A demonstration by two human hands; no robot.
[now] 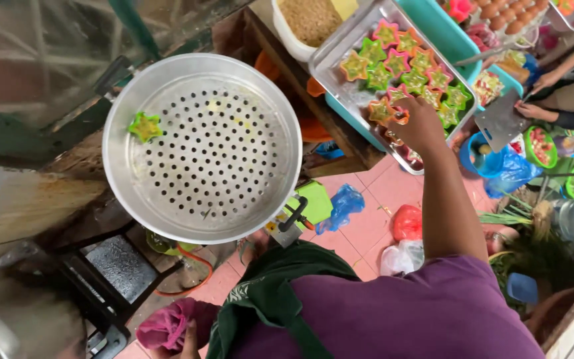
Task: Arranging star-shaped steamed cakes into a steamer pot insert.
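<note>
My right hand (421, 125) reaches out over a metal tray (332, 63) filled with several star-shaped cups in green, pink and orange. Its fingers close on an orange star cup (400, 118) at the tray's near edge. A large round perforated metal steamer pan (234, 86) sits to the left, and a single green star cup (145, 126) lies in it near its left rim. My left hand (190, 340) is low at the bottom edge, mostly hidden, and grips a bunched pink cloth (167, 326).
Another person's hands (531, 110) work with a cleaver (499, 123) at the upper right, beside green bowls (541, 147). A white tub of brown crumbs (310, 20), a teal crate (433, 26) and eggs (509, 16) stand behind the tray. Plastic bags (345, 203) lie on the pink tiled floor.
</note>
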